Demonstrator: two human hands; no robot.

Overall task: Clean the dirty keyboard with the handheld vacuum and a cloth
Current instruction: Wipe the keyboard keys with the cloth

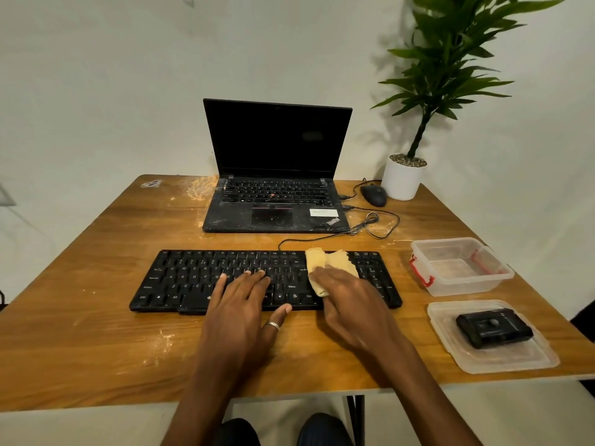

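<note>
A black keyboard [193,281] lies across the middle of the wooden table [80,333]. My left hand [240,304] rests flat on its middle keys, fingers spread, with a ring on the thumb. My right hand [349,300] presses a yellow cloth [325,262] onto the keys right of centre; the cloth sticks out beyond my fingers toward the keyboard's far edge. A small black device [492,326], maybe the handheld vacuum, lies on a plastic lid [515,358] at the right.
An open dusty black laptop [277,201] stands behind the keyboard, with a wired mouse [373,194] and a potted plant [404,178] at the back right. A clear plastic box [460,268] with red clips sits right of the keyboard. Pale dust marks the table.
</note>
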